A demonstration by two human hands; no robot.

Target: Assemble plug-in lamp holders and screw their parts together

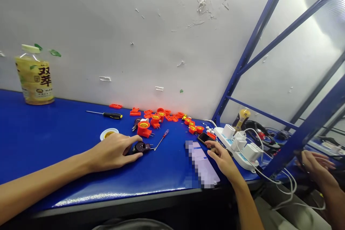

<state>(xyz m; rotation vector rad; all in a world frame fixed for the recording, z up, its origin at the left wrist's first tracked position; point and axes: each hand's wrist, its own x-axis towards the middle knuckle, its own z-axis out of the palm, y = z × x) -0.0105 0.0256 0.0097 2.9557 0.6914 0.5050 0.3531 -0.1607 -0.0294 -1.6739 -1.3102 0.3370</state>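
Note:
My left hand [114, 151] is closed around a black plug-in lamp socket [140, 147], its metal prongs pointing right along the tabletop. Just behind it stands an orange plug-in lamp socket [144, 128] with a brass-coloured ring. A small screwdriver [162, 139] lies right of the prongs. My right hand [222, 160] has its thumb and forefinger apart, over a dark phone [204, 137] that it partly covers. Left of that hand lies a lit phone [201, 161], its screen partly blurred out. A white round dish [109, 133] with something brass-coloured in it is partly hidden behind my left hand.
Several orange socket parts [169, 115] lie scattered near the wall. A black-and-yellow screwdriver [112, 115] and a drink bottle [36, 77] stand or lie at left. A white power strip [242, 158] with chargers, cables and a blue metal frame [285, 161] border the right; another person's hand [315, 163] is beyond.

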